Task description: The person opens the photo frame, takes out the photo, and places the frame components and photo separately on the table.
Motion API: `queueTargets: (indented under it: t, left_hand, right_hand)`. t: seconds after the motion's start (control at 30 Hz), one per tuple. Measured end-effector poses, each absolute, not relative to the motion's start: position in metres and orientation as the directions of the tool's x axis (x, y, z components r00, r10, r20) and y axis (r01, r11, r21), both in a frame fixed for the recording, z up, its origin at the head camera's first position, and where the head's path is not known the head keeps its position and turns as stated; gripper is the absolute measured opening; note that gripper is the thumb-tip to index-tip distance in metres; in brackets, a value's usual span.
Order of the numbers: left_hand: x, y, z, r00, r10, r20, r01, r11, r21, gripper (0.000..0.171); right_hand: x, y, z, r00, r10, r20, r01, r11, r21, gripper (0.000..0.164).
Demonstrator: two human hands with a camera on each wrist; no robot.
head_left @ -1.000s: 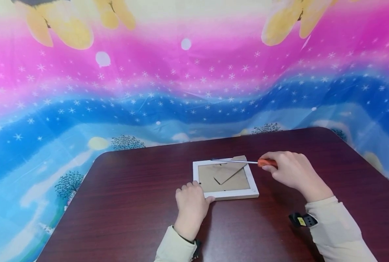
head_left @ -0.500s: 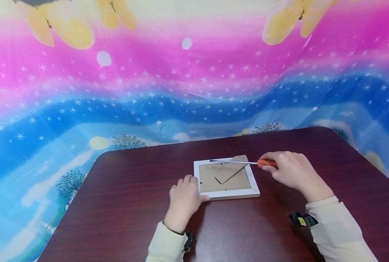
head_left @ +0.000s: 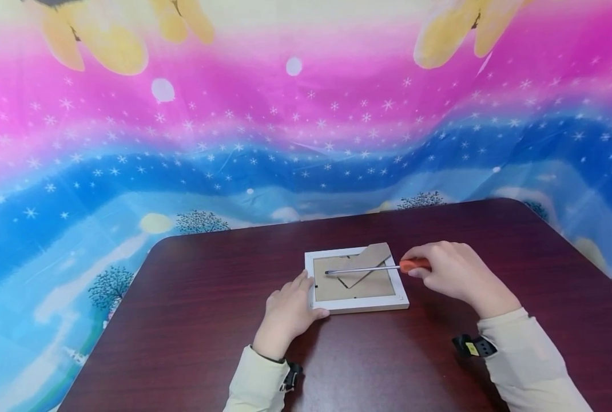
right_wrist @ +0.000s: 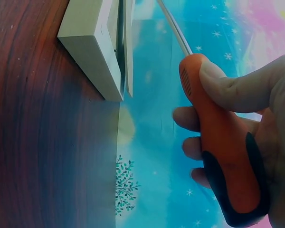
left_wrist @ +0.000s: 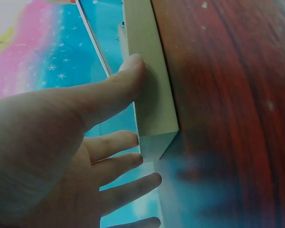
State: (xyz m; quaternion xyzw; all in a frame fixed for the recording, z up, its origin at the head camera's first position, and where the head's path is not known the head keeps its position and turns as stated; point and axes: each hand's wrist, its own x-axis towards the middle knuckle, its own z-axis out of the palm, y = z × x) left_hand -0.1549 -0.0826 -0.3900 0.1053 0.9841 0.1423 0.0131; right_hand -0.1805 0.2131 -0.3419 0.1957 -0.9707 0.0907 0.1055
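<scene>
A picture frame point(head_left: 355, 308) lies face down on the table, its white border around a brown backing board point(head_left: 373, 291). The stand flap point(head_left: 377, 255) lies slantwise across the backing, its wide end over the frame's far right corner. My left hand point(head_left: 289, 307) is at the near left corner, thumb against the near side and straight, spread fingers by the left side. My right hand point(head_left: 455, 274) grips the orange and black handle of a screwdriver point(right_wrist: 228, 152). Its metal shaft point(head_left: 365, 269) crosses above the flap, tip over the backing's left part; whether the tip touches cannot be told.
The dark red-brown table point(head_left: 208, 309) stretches around the frame on all sides. Behind it hangs a pink and blue cloth point(head_left: 265, 131) printed with snowflakes and trees, reaching down past the table's edges.
The screwdriver's tip has come nearer, from the frame's far border to over the backing. My left hand has slid left from over the border to beside the corner.
</scene>
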Motion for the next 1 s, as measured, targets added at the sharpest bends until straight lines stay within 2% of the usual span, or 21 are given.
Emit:
queueTargets:
  t: [0.53, 1.0]
  left_hand:
    - [-0.155, -0.085, -0.393, -0.973, 0.229, 0.038, 0.231, 0.932, 0.281, 0.072]
    - [-0.157, -0.089, -0.394, -0.969, 0.244, 0.045, 0.247, 0.93, 0.273, 0.072]
  right_hand:
    - [-0.177, 0.202, -0.346, -0.904, -0.39, 0.177, -0.418, 0.893, -0.168, 0.019]
    - [-0.178, 0.198, -0.351, -0.893, -0.404, 0.197, -0.437, 0.884, -0.168, 0.02]
